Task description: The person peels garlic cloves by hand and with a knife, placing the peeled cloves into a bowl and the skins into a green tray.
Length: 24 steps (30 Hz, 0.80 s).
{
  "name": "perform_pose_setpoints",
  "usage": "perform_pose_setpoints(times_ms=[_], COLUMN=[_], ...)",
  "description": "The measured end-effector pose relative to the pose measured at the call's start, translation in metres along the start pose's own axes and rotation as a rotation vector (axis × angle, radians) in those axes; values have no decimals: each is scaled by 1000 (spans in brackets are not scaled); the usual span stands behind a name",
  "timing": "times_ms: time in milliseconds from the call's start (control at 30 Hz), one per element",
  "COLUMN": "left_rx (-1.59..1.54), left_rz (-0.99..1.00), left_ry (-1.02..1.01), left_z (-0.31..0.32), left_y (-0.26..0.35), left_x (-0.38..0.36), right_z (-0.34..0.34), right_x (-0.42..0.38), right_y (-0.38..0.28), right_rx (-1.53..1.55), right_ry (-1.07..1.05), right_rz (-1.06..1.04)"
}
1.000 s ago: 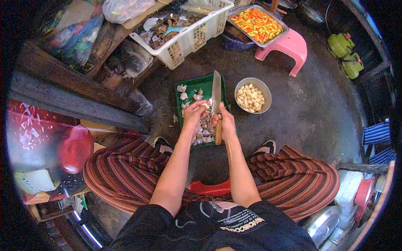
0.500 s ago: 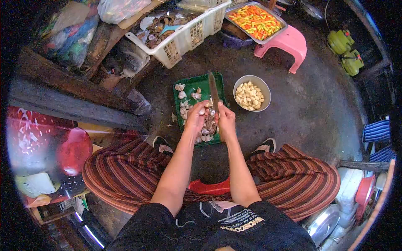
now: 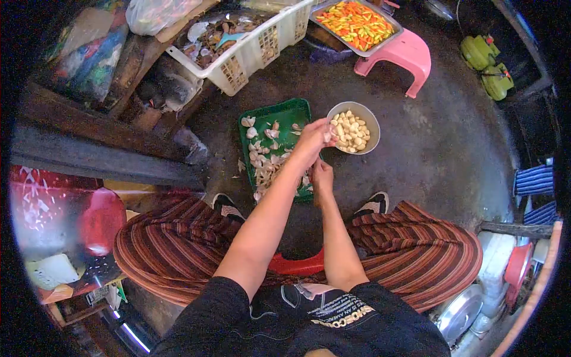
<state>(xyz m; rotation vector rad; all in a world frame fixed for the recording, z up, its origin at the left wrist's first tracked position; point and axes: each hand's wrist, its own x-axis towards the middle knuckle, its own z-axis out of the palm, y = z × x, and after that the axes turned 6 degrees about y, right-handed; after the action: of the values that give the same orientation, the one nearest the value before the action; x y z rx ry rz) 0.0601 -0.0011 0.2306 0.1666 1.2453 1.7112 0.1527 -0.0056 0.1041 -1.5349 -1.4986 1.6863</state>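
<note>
My left hand (image 3: 313,138) reaches across to the rim of a metal bowl (image 3: 373,119) of peeled garlic cloves (image 3: 352,131), its fingertips pinched on a pale garlic clove (image 3: 328,136). My right hand (image 3: 323,176) stays closed just behind it, over the near edge of a green tray (image 3: 285,109). The tray holds garlic skins and unpeeled cloves (image 3: 266,162). The knife held earlier is mostly hidden under my left forearm; only a bit of its wooden handle shows below the fist.
A white basket (image 3: 250,56) of scraps stands at the back left. A metal tray of red and yellow chilies (image 3: 355,21) rests on a pink stool (image 3: 401,56). I sit on a low red stool (image 3: 297,263), feet on the dark floor. Green objects (image 3: 485,65) lie far right.
My left hand has left the tray and moved right to the bowl with a clove. The knife blade, upright before, has dropped out of sight with my right hand.
</note>
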Motion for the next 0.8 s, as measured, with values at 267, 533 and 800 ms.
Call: perform_pose_setpoints(times_ms=[267, 533, 800], left_rx=[-122, -378, -223], left_rz=[48, -88, -2], left_ry=[137, 296, 468], left_z=[-40, -116, -120], left_y=[4, -24, -31], left_x=[2, -9, -20], right_z=[-8, -1, 14], right_x=[-10, -29, -40], right_y=[-15, -41, -62], right_rx=[-288, -479, -220], right_ry=[135, 156, -88], right_rz=[-133, -290, -382])
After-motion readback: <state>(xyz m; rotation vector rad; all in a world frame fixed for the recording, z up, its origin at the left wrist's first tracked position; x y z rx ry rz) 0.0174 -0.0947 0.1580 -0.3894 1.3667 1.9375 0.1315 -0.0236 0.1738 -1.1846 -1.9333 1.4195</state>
